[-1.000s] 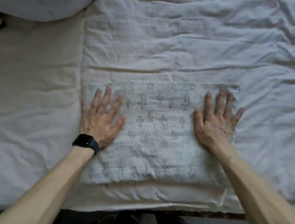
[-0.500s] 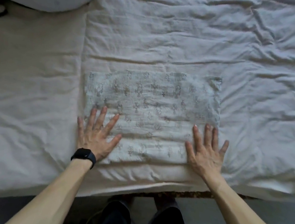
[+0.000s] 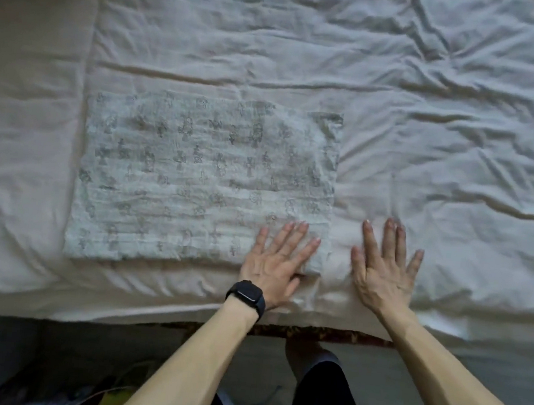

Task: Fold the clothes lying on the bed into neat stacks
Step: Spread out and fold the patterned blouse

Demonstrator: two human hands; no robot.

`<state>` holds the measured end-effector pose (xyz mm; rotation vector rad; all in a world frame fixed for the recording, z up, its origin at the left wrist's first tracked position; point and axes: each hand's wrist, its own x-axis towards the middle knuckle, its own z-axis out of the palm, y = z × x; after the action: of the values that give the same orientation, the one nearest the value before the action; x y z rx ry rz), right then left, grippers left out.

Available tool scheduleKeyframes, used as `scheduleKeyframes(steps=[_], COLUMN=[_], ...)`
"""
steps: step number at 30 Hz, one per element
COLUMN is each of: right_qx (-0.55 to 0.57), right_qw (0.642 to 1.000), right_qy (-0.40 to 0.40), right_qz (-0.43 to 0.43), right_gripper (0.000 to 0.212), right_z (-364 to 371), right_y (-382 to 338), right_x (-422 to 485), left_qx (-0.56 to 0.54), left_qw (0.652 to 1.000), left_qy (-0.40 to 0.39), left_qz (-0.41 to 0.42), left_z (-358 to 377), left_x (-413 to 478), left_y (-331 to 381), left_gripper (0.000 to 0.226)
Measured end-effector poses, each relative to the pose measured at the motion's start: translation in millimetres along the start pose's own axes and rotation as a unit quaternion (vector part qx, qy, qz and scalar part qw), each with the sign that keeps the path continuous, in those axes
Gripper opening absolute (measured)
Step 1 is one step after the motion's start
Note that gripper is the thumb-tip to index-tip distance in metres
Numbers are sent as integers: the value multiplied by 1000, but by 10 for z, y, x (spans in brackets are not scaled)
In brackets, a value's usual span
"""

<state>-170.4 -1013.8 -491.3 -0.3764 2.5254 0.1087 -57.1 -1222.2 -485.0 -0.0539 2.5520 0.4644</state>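
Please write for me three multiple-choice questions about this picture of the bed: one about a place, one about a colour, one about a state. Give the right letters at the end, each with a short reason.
1. Where does the right hand lie?
A. On the printed cloth
B. On the white bed cover, to the right of the cloth
C. On a pillow

2. What colour is the watch at the wrist of the left hand?
A. Black
B. Red
C. White

3. How does the printed cloth lie?
A. Folded flat as a rectangle
B. Crumpled in a heap
C. Hanging over the bed's edge

Key: 1 B, its palm and fingers lie on bare cover past the cloth's right edge. 2 A, band and face are both black. 3 A, its edges run straight and it lies flat, with the left hand on its near right corner.
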Motion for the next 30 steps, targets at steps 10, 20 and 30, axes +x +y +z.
scheduleKeyframes(steps=[10, 20, 30], right_qx=[46, 441, 626], right_qw=[997, 894, 762], right_qy=[-18, -84, -143], right_qz=[-51, 11, 81], right_gripper=[61, 43, 43], right_z=[59, -880, -1203], right_y=[223, -367, -1196], right_x=[105, 279, 899], left_qx=[-81, -383, -386], left_qw=[978, 783, 814], left_qy=[169, 304, 289], left_qz=[-91, -384, -324], left_z=[-216, -910, -1002], left_x=[108, -194, -418], left_y=[434, 497, 421], left_gripper=[44, 10, 14])
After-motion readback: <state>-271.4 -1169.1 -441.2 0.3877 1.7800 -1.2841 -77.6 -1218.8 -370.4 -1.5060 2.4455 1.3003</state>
